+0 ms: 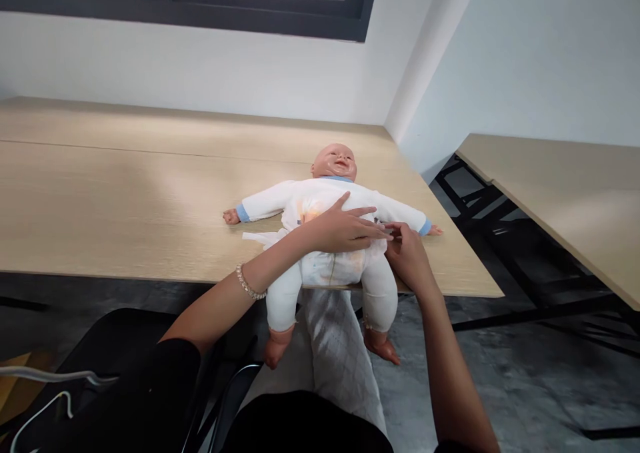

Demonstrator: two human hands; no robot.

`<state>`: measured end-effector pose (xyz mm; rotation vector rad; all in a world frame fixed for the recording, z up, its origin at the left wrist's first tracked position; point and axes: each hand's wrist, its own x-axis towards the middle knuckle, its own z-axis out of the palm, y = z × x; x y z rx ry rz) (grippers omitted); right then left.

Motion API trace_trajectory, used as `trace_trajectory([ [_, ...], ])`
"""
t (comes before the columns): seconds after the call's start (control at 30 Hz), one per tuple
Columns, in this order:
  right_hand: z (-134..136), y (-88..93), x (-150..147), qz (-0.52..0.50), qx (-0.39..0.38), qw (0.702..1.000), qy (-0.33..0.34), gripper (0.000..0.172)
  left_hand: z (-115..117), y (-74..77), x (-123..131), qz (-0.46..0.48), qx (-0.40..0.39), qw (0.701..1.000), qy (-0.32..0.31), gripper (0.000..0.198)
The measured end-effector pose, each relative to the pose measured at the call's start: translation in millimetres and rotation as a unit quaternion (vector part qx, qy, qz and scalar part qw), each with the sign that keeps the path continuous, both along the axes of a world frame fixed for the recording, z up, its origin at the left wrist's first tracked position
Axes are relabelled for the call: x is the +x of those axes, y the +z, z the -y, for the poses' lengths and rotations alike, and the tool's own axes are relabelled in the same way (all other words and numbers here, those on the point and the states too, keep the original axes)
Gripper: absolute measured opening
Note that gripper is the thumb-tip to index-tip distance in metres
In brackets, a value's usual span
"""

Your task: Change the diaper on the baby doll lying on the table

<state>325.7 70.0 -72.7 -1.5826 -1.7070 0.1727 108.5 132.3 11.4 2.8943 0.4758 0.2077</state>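
A baby doll [320,203] lies on its back on a light wood-grain table [125,200], its head toward the far side and its legs hanging over the near edge. It wears a white long-sleeved top with blue cuffs, and white cloth [333,270] wraps its middle. My left hand [340,230] rests flat across the doll's belly, fingers apart. My right hand [407,256] pinches the white cloth at the doll's waist, next to my left fingertips. A white flap [263,238] sticks out on the doll's other side.
A second wood-grain table [560,200] stands to the right, beyond a gap with black metal frames. Black chair parts [115,346] and a white wire [50,374] sit at lower left. A dark-framed window [190,3] is above the far wall.
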Motion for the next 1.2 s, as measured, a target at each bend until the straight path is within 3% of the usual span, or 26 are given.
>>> trace_trajectory([
  [0.1,-4.1,4.4,-8.0,-0.020,-0.004,1.000,-0.011,0.015,-0.7,-1.8,1.0,0.003,0.008,1.000,-0.007,0.035],
  [0.2,-4.2,9.6,-11.0,-0.033,0.024,0.999,-0.034,0.023,0.0,-0.9,1.5,0.018,0.017,1.000,0.002,0.037],
  [0.4,4.5,18.8,0.3,0.126,0.092,0.984,-0.089,0.024,3.5,4.5,1.2,0.023,0.011,0.999,0.031,0.043],
  [0.5,6.4,21.3,4.3,0.153,0.096,0.979,-0.093,0.024,4.8,8.0,1.9,-0.001,0.013,0.998,0.058,0.041],
  [0.7,2.6,24.0,-4.6,-0.012,0.100,0.990,-0.099,0.025,5.6,8.4,1.0,-0.005,0.019,0.996,0.087,0.046],
  [0.93,-4.0,21.0,-13.0,-0.246,0.039,0.967,-0.060,0.032,5.0,6.8,-1.1,-0.003,0.028,0.992,0.126,0.048],
  [1.2,4.4,40.0,-25.2,-0.320,0.072,0.942,-0.076,0.041,-1.6,5.7,-6.7,0.002,0.028,0.995,0.101,0.044],
])
